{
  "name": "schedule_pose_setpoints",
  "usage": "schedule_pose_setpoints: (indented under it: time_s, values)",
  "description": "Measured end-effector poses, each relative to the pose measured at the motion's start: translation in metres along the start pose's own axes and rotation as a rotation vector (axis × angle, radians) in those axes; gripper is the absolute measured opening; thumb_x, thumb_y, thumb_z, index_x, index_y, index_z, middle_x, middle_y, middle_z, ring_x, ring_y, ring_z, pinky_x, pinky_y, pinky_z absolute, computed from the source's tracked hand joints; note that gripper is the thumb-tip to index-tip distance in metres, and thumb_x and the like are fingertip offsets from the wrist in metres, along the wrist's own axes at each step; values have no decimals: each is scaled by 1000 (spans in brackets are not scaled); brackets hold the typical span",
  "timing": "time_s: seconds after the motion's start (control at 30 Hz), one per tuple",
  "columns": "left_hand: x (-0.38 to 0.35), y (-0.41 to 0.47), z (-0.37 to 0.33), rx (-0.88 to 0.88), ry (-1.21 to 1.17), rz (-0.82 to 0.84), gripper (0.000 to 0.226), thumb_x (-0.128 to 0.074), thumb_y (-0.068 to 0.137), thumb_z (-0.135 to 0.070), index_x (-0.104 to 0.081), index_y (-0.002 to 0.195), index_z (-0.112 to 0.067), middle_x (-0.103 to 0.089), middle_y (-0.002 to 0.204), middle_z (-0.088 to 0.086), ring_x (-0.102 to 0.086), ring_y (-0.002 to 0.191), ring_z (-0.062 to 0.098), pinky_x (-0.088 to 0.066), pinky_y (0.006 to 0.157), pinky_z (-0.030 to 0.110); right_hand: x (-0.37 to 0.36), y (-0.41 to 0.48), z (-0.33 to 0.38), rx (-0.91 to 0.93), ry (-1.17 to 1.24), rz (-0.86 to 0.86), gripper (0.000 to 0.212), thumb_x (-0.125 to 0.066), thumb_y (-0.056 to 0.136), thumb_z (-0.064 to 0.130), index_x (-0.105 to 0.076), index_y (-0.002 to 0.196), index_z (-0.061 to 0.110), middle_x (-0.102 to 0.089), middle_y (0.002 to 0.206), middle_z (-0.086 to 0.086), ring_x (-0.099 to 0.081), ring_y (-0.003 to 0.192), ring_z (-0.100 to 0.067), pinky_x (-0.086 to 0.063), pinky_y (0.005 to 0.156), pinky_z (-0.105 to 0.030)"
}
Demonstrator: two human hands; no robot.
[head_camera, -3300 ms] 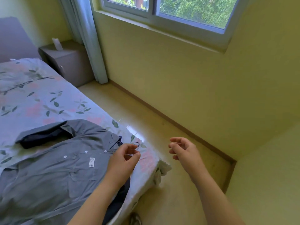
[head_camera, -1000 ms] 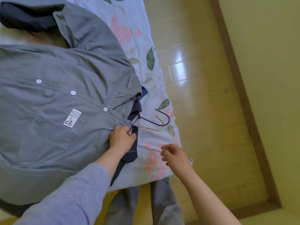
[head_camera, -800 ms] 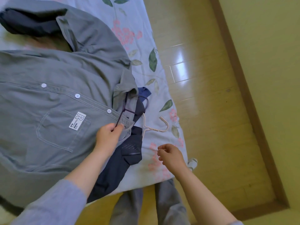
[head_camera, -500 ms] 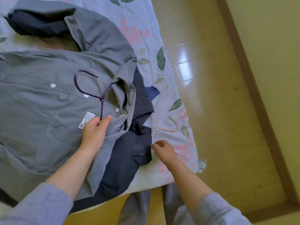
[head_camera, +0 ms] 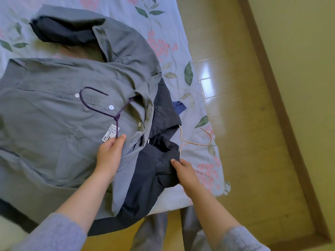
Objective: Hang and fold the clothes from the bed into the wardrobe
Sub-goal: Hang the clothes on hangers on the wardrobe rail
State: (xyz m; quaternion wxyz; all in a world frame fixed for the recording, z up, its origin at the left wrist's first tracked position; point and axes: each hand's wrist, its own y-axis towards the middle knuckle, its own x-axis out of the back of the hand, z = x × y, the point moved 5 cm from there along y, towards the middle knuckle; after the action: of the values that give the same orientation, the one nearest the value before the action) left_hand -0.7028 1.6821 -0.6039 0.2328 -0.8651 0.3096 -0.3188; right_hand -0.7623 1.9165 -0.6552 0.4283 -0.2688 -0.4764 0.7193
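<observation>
Plainly, a grey shirt (head_camera: 54, 124) lies spread buttoned-side up on the bed (head_camera: 199, 98), whose pale sheet is printed with green leaves and pink flowers; a white label (head_camera: 111, 133) sits on its chest pocket. A purple hanger (head_camera: 101, 107) rests on top of the shirt's front, hook pointing towards the shirt's body, one wire arm running under the collar. The left hand (head_camera: 110, 154) rests on the pocket area, thumb and fingers closed on the hanger's other wire arm just below the twisted neck; how much shirt cloth is caught with it I cannot tell. A dark navy garment (head_camera: 154, 178) lies partly beneath the shirt's shoulder and trails off the bed's edge; the right hand (head_camera: 184, 171) grasps its edge beside a dotted patch, thumb on top, the other fingers hidden under the cloth. A tan hanger (head_camera: 195, 142) pokes out of this garment, hook lying on the sheet just above the right hand; whether the hand also touches its wire I cannot tell. Another dark cloth (head_camera: 63, 31) lies bunched under the shirt's far sleeve. Beyond the bed run a yellow wood floor (head_camera: 235, 87), a brown skirting board (head_camera: 281, 105) and a yellow wall (head_camera: 299, 51).
</observation>
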Motion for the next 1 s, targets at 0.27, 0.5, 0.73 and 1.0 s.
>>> schedule_pose_setpoints:
  time_s: [0.27, 0.5, 0.73, 1.0]
  values:
    - [23, -44, -55, -46, 45, 10, 35, -56, 93, -34, -54, 75, -3, -41, 72, 7, -38, 69, 17, -31, 66, 32, -16, -69, 41, 50, 126, 5, 25, -52, 98, 42, -68, 97, 22, -74, 96, 6, -68, 92, -10, -52, 72, -22]
    - [70, -102, -105, -92, -75, -48, 16, -55, 95, -30, -52, 85, -18, -46, 80, 5, -42, 76, 15, -30, 59, 29, -30, -147, 95, 197, 121, -63, 45, -55, 97, 42, -64, 100, -3, -70, 102, -19, -68, 98, -32, -54, 92, -47]
    - [129, -162, -162, -185, -207, -109, 27, -54, 96, -33, -55, 79, -12, -49, 81, 5, -44, 76, 15, -33, 60, 27, -24, -255, 187, 507, -57, -177, 61, -51, 97, 47, -54, 105, -13, -56, 110, -33, -57, 106, -45, -49, 82, -47]
    - [161, -240, -249, -393, -344, -69, 19, -54, 95, -36, -54, 85, -20, -49, 80, 4, -46, 75, 15, -34, 69, 33, 0, -372, 238, 777, -138, -181, 57, -46, 95, 56, -40, 57, 14, -36, 50, -2, -37, 47, -18, -31, 48, -24]
